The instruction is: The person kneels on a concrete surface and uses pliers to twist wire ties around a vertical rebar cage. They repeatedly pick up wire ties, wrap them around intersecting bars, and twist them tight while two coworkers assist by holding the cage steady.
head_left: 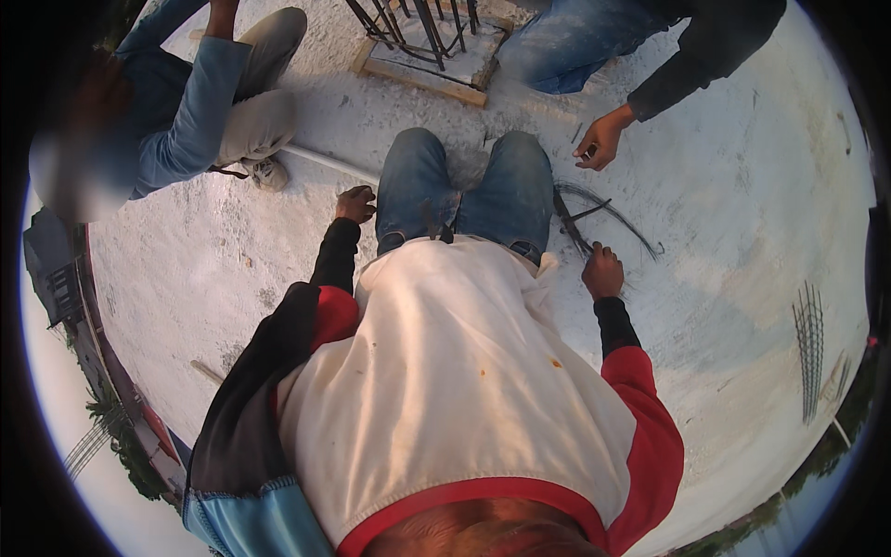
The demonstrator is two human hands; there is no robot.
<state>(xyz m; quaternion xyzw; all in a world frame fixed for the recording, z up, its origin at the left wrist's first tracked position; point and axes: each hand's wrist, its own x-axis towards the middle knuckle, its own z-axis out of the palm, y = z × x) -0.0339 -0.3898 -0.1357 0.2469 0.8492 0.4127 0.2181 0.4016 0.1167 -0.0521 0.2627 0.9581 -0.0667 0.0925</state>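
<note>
Fingers of the right hand (603, 271) curled closed round a bundle of dark thin wires (594, 218), gripping its near end; the wires fan away from the hand across the pale concrete slab (742, 204), some curving off to the right. Left hand (355, 203) sits by the left knee of the blue jeans (464, 190), fingers bent down, touching or just above the slab; can't tell if they hold anything. Person crouches, white vest over black and red sleeves. A thin white pipe (325, 162) lies on the slab just beyond the left hand. Across from the right hand, a second person's hand (601, 139) in a dark sleeve pinches something small, too small to tell, near the far ends of the wires. Top centre: wooden frame (427, 74) with upright dark steel bars (418, 28) rising out of it. Upper left, a third person in pale trousers crouches on the slab. Rebar mesh (809, 339) lies far right, well apart.
</note>
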